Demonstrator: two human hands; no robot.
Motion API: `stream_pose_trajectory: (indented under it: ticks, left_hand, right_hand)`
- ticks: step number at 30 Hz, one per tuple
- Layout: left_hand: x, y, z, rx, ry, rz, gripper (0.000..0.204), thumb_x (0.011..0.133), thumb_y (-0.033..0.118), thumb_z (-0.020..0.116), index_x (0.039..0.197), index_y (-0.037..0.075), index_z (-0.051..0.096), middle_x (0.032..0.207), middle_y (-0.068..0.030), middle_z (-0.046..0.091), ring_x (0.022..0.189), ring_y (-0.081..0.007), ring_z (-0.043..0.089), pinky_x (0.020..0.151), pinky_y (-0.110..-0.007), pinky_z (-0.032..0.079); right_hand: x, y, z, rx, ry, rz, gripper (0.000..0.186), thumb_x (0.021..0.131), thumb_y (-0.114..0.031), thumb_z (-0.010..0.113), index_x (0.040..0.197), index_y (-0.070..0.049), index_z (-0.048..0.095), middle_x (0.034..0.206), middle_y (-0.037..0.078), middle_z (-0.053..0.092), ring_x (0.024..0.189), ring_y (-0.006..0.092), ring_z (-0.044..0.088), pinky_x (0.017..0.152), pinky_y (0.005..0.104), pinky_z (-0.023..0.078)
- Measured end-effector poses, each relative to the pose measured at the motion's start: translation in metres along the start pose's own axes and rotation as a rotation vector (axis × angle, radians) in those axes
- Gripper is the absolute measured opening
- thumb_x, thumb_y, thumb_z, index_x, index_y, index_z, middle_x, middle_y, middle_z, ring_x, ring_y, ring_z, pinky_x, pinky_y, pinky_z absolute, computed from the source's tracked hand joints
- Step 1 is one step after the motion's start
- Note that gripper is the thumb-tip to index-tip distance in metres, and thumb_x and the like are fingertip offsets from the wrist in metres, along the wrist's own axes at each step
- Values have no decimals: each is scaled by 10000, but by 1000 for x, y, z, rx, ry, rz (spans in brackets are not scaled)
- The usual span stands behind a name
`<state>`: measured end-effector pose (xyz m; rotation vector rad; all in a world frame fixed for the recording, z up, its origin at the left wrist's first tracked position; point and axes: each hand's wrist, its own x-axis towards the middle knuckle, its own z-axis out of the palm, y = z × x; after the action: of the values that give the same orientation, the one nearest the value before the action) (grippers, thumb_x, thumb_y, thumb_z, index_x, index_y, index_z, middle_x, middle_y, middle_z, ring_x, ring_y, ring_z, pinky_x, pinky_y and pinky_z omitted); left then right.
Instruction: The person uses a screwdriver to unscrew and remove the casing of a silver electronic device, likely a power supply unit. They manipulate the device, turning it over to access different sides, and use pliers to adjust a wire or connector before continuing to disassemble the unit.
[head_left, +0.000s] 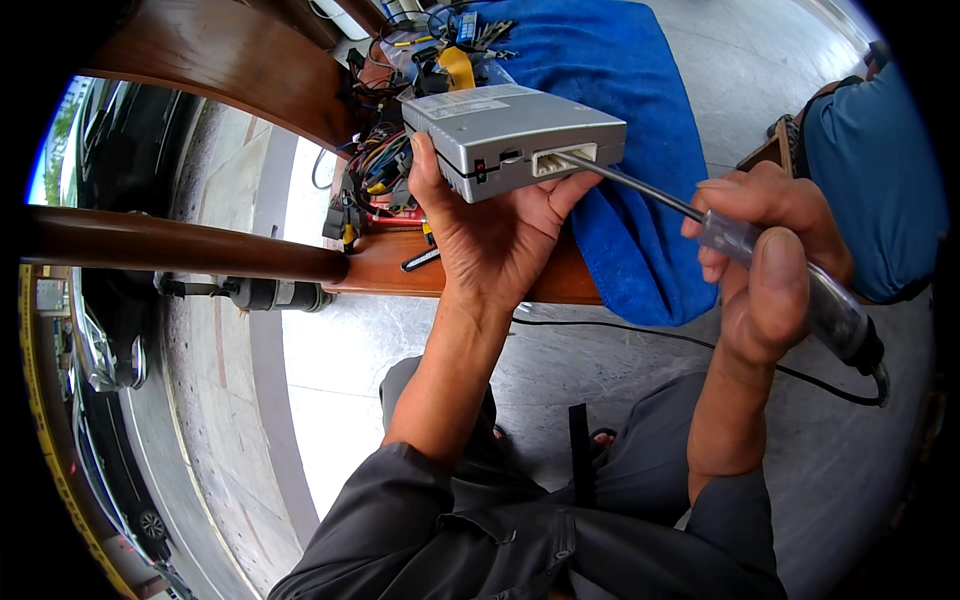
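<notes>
My left hand (490, 240) grips a flat silver-grey electronic box (520, 125) from below, thumb on its left end. In the box's near side is a white multi-pin socket (585, 153). My right hand (775, 250) is closed around a test probe with a clear handle (840, 312), a long metal shaft and a black cable at its rear end. The shaft slants down to the right from the socket, and its tip is at or inside the opening. Exactly which pin it meets, if any, I cannot tell.
Beneath the box, a blue towel (600, 60) covers part of a wooden bench (545, 287). Tangled coloured wires (385, 165) and small tools lie at the bench's left. A wooden rail (190, 243) crosses on the left. Another person's blue clothing (870, 180) shows at right.
</notes>
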<state>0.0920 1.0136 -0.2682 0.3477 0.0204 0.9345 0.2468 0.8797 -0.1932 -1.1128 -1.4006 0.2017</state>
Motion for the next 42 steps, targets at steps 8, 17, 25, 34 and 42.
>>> stream_pose_trajectory:
  ticks: [8, 17, 25, 34, 42]
  left_hand:
    - [0, 1, 0, -5, 3, -6, 1060, 835, 736, 677, 1492, -5, 298, 1393, -293, 469, 1277, -465, 564, 992, -622, 570]
    - [0, -1, 2, 2, 10, -2, 979, 861, 705, 671, 1455, -6, 355, 1366, -272, 512, 1260, -452, 586, 996, -606, 573]
    - [-3, -2, 4, 140, 30, 7, 919, 873, 683, 674, 1452, 30, 386, 1368, -249, 537, 1265, -441, 581, 1010, -616, 554]
    - [-2, -3, 7, 80, 50, 15, 927, 867, 696, 670, 1422, 3, 400, 1306, -263, 578, 1196, -430, 638, 990, -577, 585]
    - [-4, -1, 2, 175, 40, -2, 942, 845, 703, 695, 1458, 47, 410, 1395, -248, 531, 1276, -456, 559, 1079, -634, 486]
  right_hand:
    - [0, 5, 1, -37, 2, -14, 410, 971, -337, 551, 1023, 51, 674, 745, 103, 607, 565, 103, 541, 553, 269, 508]
    - [2, 1, 11, -204, -12, -288, 330, 955, -299, 590, 1008, 19, 658, 745, 106, 630, 579, 129, 551, 526, 278, 469]
    - [0, 0, 9, 14, 104, 78, 370, 999, -309, 539, 1001, 40, 663, 708, 61, 555, 532, 75, 487, 517, 273, 488]
    - [-5, 0, 19, -307, -96, -471, 263, 887, -165, 654, 1061, 32, 664, 776, 115, 633, 582, 172, 595, 515, 298, 527]
    - [-8, 5, 23, 350, 280, 284, 294, 982, -252, 605, 993, 22, 713, 786, 62, 664, 502, 61, 500, 510, 252, 495]
